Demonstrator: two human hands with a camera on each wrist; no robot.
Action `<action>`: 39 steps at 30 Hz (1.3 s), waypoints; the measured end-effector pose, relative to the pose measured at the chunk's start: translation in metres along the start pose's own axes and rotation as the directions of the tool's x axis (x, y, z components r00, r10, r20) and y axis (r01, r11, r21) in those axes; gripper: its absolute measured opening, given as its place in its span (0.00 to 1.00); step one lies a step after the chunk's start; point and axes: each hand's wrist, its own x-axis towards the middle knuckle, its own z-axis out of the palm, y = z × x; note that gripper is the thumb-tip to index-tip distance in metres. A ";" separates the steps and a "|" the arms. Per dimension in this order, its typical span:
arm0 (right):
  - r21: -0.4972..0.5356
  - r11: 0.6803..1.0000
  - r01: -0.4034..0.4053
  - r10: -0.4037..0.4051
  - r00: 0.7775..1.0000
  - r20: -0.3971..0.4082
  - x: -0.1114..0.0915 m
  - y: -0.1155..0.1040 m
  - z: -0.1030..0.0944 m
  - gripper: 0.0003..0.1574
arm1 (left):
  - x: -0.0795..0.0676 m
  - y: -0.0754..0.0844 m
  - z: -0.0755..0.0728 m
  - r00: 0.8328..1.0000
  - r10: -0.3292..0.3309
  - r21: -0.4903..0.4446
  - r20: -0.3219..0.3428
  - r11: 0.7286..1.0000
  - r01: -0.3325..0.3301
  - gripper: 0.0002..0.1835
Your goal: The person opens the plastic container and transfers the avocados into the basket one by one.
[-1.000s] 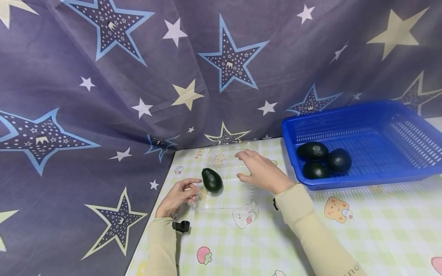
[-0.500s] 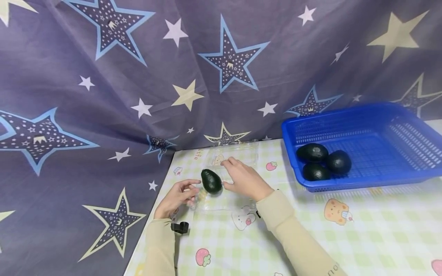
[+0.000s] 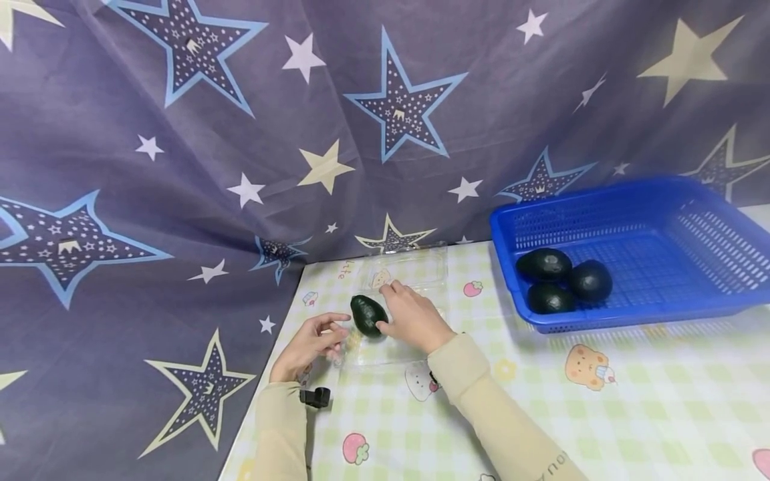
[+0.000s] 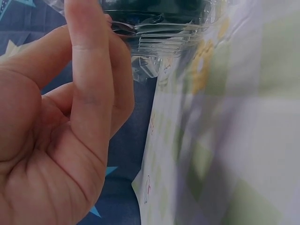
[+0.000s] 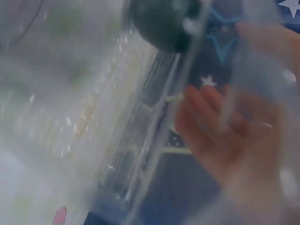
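Note:
One dark green avocado (image 3: 368, 316) lies in the left part of a clear plastic clamshell container (image 3: 385, 361), whose lid (image 3: 415, 267) is folded back toward the curtain. My left hand (image 3: 309, 344) rests at the container's left wall, fingers loosely bent; the left wrist view shows a straight finger (image 4: 91, 56) in front of the ridged plastic. On the other side, my right hand (image 3: 412, 317) has its thumb at the avocado's right edge and its fingertips just beyond the fruit's upper right. The right wrist view looks through blurred plastic at the avocado (image 5: 164, 23) and the left hand (image 5: 225, 136).
A blue perforated basket (image 3: 637, 314) stands at the right, with 3 more avocados (image 3: 544, 264) in its left end. Behind the table hangs a star-patterned curtain (image 3: 240, 133). The green-checked tablecloth (image 3: 433, 434) covers the table.
My right hand has moved left from the container's right side up to the avocado. The left hand has stayed at the left wall, and the avocado lies almost as before.

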 end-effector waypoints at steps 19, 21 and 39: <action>0.140 0.989 -0.047 0.027 0.989 0.146 0.005 0.001 0.035 0.51 | 0.001 0.004 0.001 1.000 -0.006 -0.003 0.001 1.000 0.006 0.27; 0.162 0.986 -0.022 -0.001 0.991 0.136 0.006 0.002 0.038 0.49 | 0.001 0.003 0.001 1.000 -0.010 -0.009 0.001 1.000 0.010 0.27; 0.196 0.976 0.092 -0.114 0.988 0.105 0.007 -0.003 0.044 0.38 | -0.002 0.003 0.001 0.999 -0.035 0.001 -0.006 0.999 0.035 0.26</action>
